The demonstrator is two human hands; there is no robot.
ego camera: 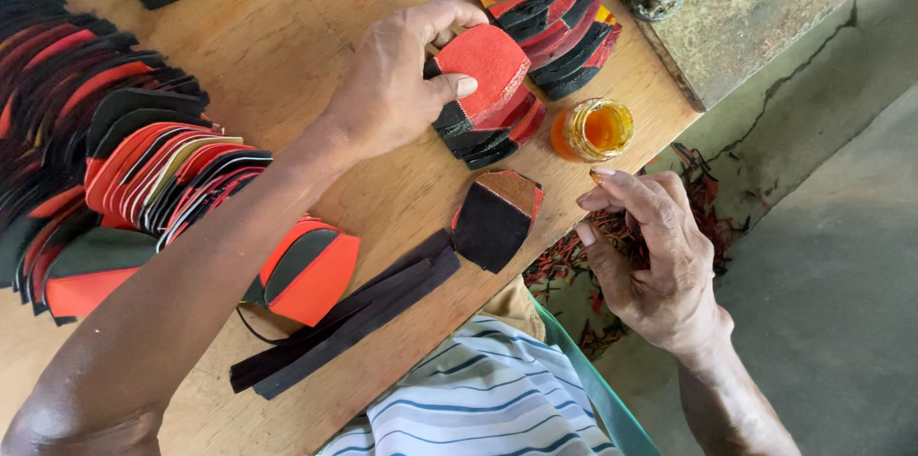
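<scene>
While the left hand (397, 83) is curled over a small stack of cut pieces (488, 102) at the upper centre of the frame, its thumb and fingers are closed on the top orange-red piece (486, 59), which is pinched at its edge and lifted slightly off the ones below. The right hand (650, 255) is held loosely open at the right, past the table edge, with nothing in it; its fingertips (601, 174) are just below the small open jar of orange liquid (593, 129).

It is judged that the top piece is best peeled off alone, with the thumb slid under its edge so that the pieces beneath are left undisturbed, and that the jar should be kept upright near the edge.

The stack is made up of rounded, shield-shaped pieces in orange-red, black and dark red, fanned so that their edges overlap. A single piece of black and brown (495, 219) is seen lying below the stack on the wooden table (277, 26), with dark strips (354, 317) to its lower left and long overlapped rows (105, 160) along the left.
</scene>
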